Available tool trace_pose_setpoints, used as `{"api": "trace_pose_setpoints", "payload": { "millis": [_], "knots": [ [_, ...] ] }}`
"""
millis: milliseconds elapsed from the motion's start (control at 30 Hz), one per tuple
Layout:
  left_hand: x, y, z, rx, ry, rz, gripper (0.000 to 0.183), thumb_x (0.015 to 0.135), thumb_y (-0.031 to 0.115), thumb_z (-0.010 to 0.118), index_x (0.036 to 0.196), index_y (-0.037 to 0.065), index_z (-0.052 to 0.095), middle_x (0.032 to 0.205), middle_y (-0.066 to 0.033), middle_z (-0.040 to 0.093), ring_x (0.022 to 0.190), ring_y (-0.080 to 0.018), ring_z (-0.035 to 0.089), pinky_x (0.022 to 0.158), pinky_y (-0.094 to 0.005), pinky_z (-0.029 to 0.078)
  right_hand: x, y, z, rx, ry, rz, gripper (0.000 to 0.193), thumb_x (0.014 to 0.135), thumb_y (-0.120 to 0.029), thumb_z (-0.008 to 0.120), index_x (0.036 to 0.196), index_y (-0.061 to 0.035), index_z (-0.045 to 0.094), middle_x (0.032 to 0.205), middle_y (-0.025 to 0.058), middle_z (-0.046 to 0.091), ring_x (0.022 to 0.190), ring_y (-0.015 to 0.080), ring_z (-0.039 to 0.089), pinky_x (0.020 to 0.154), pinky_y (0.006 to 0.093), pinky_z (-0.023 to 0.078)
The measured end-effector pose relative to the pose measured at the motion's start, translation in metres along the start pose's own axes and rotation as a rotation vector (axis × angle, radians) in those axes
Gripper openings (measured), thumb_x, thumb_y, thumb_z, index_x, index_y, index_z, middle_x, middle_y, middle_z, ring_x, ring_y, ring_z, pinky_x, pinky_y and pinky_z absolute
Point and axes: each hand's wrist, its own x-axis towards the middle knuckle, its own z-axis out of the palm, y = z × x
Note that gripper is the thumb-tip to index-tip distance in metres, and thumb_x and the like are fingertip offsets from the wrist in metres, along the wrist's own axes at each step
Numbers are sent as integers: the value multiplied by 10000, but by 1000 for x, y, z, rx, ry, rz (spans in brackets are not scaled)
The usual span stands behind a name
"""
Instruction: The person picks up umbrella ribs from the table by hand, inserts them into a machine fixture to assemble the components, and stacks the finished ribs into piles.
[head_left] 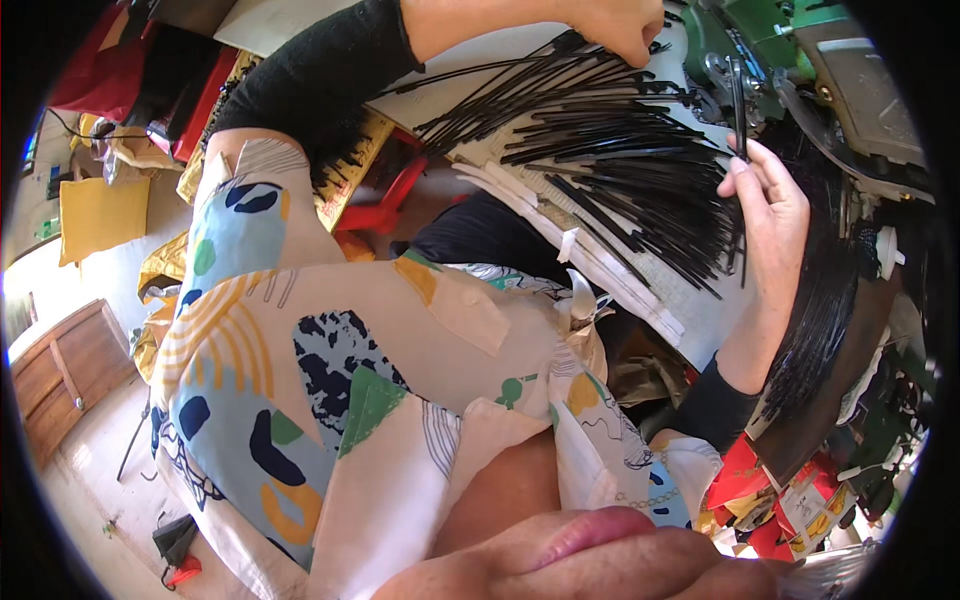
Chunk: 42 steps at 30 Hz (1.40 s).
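Pinching black strip, right hand — fingers curled

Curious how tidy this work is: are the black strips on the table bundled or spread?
Spread: the black strips fan out loosely across the pale table, many ends separate.

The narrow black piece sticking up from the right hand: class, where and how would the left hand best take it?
Probably by the upper end of the narrow black piece, in a light pinch from the left: that slim end juts free above the right hand, and the left hand is on that side.
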Motion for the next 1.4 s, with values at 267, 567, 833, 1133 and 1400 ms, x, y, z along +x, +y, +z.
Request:
{"api": "trace_pose_setpoints", "payload": {
  "millis": [267,567,833,1133,1400],
  "knots": [
    [22,5,1,-851,-202,-89,155,816,139,587,814,2,658,622,-28,619,526,-78,579,464,-202,448,-4,-1,3,414,-275,233,243,860,-161,537,1058,-21,543,709,20,597,549,40,500,478,171,386],
    [33,29,10,-1187,-172,-208,197,832,137,609,985,14,615,760,-19,641,557,-74,592,469,-180,466,-3,3,1,502,-274,225,252,865,-183,524,1047,-9,533,707,33,592,557,55,524,476,173,405],
    [38,29,23,-1041,20,-174,323,814,251,654,1032,14,629,734,-40,636,547,-70,585,463,-162,458,-2,3,2,531,-250,225,249,863,-194,526,1035,-15,540,706,32,592,570,63,532,486,185,411],
    [44,39,23,-1060,131,-141,295,813,230,659,990,-5,637,732,-42,636,518,-74,577,423,-174,445,-1,5,7,621,-143,216,287,854,-204,544,1058,-3,541,711,46,601,569,86,551,498,196,431],
    [55,37,17,-1159,21,-116,212,853,103,582,1000,-47,604,710,-62,626,519,-103,579,454,-223,485,3,8,7,648,-88,219,320,850,-210,558,1078,13,537,725,68,613,568,97,560,502,200,438]
  ]
}}
